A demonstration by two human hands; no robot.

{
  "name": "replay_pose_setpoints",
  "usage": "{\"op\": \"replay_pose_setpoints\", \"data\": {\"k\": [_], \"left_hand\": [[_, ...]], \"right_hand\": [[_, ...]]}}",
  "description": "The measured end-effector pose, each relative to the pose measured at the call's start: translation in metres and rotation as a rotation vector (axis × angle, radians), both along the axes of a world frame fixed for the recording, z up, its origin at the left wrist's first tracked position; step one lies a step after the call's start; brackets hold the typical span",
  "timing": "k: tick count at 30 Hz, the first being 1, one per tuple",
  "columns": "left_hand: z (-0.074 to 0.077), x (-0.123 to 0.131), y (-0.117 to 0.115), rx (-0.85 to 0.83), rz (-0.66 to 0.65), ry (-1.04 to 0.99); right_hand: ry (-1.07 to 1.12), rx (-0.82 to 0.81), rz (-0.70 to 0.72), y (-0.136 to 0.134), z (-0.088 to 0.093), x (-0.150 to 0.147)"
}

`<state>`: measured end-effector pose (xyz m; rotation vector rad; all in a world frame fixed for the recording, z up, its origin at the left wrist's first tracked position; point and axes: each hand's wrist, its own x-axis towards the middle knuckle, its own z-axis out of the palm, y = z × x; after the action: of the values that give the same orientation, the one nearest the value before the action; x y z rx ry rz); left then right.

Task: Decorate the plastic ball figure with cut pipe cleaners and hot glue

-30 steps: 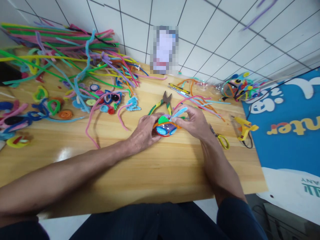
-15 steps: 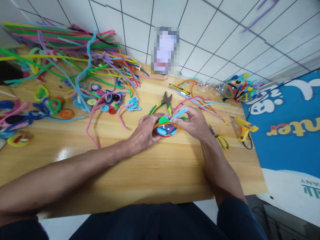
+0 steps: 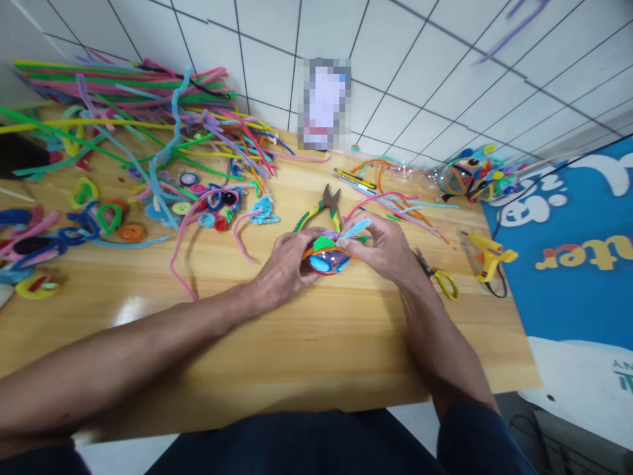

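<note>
Between my hands is a clear plastic bottle piece (image 3: 332, 256) rimmed with orange pipe cleaner, with blue coils and a green patch on it. My left hand (image 3: 291, 260) is closed around its left side. A light blue pipe cleaner (image 3: 357, 228) sticks up from the pinch of my right hand (image 3: 383, 247), against the piece's upper right edge. Just beyond lie pliers (image 3: 324, 206) with green and yellow handles, jaws pointing away. Scissors with yellow handles (image 3: 445, 284) rest beside my right forearm.
A heap of coloured pipe cleaners (image 3: 148, 132) covers the back left, with coiled pieces (image 3: 109, 211) in front. A phone (image 3: 324, 102) leans on the tiled wall. A yellow glue gun (image 3: 488, 256) lies at right, below a decorated bottle (image 3: 475, 175). Pens (image 3: 355, 178) lie behind the pliers.
The view has shifted slightly. Both hands keep their hold on the bottle piece and the light blue pipe cleaner, with hardly any other movement.
</note>
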<state>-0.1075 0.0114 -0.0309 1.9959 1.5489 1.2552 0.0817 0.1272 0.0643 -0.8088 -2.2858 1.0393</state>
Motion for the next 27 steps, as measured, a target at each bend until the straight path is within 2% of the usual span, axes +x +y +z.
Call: {"op": "replay_pose_setpoints", "data": {"k": [5,13,20,27], "left_hand": [[0.004,-0.0015,-0.001,-0.033,-0.01,0.01],[0.0024,-0.0013,-0.0016,-0.02,0.005,0.016],[0.0067,0.0001,-0.002,-0.034,0.008,0.02],[0.0016,-0.0001,-0.0024,0.008,-0.012,0.019]], "right_hand": [[0.044,-0.027,0.005,0.0009,-0.0022,-0.0008],[0.078,-0.103,0.031,0.0004,-0.0031,-0.0007],[0.062,-0.097,0.023,0.0014,-0.0021,0.0001],[0.088,-0.1,0.02,0.0017,-0.0063,-0.001]]}}
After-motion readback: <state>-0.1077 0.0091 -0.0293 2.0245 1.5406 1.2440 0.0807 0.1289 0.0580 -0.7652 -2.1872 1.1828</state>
